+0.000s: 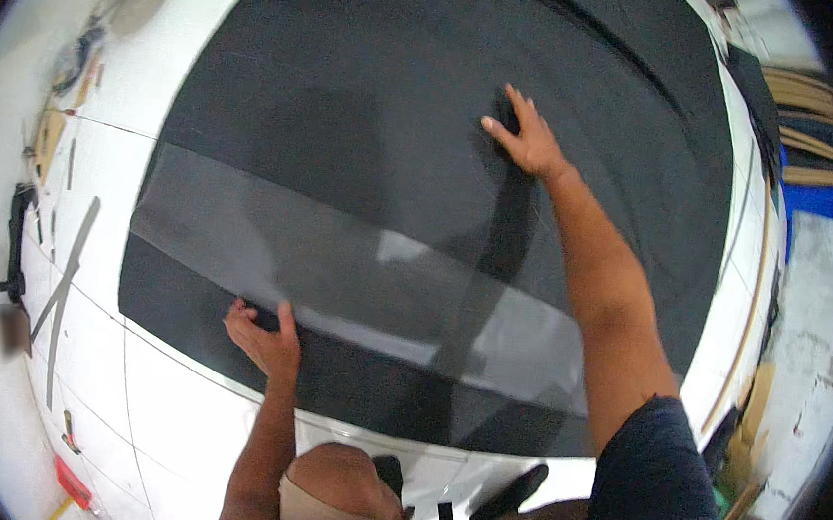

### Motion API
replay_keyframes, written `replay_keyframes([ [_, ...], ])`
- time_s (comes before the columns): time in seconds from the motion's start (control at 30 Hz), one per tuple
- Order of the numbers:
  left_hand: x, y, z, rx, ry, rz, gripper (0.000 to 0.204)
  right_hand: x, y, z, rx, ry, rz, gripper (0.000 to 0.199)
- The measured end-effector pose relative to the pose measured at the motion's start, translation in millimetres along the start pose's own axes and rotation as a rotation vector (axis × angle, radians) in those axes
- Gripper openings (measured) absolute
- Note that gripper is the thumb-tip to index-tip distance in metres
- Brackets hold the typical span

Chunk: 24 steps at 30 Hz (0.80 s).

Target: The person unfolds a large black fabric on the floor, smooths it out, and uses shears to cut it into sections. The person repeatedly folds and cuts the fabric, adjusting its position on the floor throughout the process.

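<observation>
I have the left hand (266, 338) pinching the near edge of the big black fabric sheet (429, 113) spread over the white bench (195, 409), right hand (526, 139) flat and splayed mid-sheet; best smooth outward, keeping tension even.

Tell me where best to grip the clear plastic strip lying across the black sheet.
Probably at its near long edge, coming in from the person's side of the white table. The clear strip lies flat across the black sheet, so only an edge can be pinched. The left hand already rests at that near edge; the right hand lies flat on the sheet beyond the strip.
</observation>
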<state>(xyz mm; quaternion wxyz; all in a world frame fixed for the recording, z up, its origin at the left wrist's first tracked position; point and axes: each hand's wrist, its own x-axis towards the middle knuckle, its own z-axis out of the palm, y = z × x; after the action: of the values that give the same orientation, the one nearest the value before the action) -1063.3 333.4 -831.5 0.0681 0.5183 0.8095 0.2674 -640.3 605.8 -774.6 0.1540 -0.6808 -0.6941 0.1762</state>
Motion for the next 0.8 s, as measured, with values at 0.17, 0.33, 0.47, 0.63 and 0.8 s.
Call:
replay_keyframes([
  [0.17, 3.9, -7.7, -4.0, 0.089, 0.136, 0.166, 0.058, -162.4, 32.8, -68.4, -0.101, -0.099, -0.153, 0.066],
  [0.33, 3.7, -7.7, -2.5, 0.114, 0.110, 0.101, 0.066, -423.6, 149.8, -117.9, -0.365, -0.341, 0.385, 0.091],
  [0.47, 15.1, -2.4, 0.1, 0.112, 0.148, 0.161, 0.068, -536.5, 209.8, -137.3, -0.381, -0.245, 0.512, 0.105],
  [0.63, 36.3, 102.6, 4.7, 0.000, -0.333, 0.779, 0.069, -525.2, 236.5, -151.3, -0.239, -0.184, 0.587, 0.106],
  [0.8, 23.9, 159.9, 24.2, 0.357, -0.710, 0.900, 0.082, -520.9, 271.8, -152.1, -0.157, -0.119, 0.473, 0.102],
])
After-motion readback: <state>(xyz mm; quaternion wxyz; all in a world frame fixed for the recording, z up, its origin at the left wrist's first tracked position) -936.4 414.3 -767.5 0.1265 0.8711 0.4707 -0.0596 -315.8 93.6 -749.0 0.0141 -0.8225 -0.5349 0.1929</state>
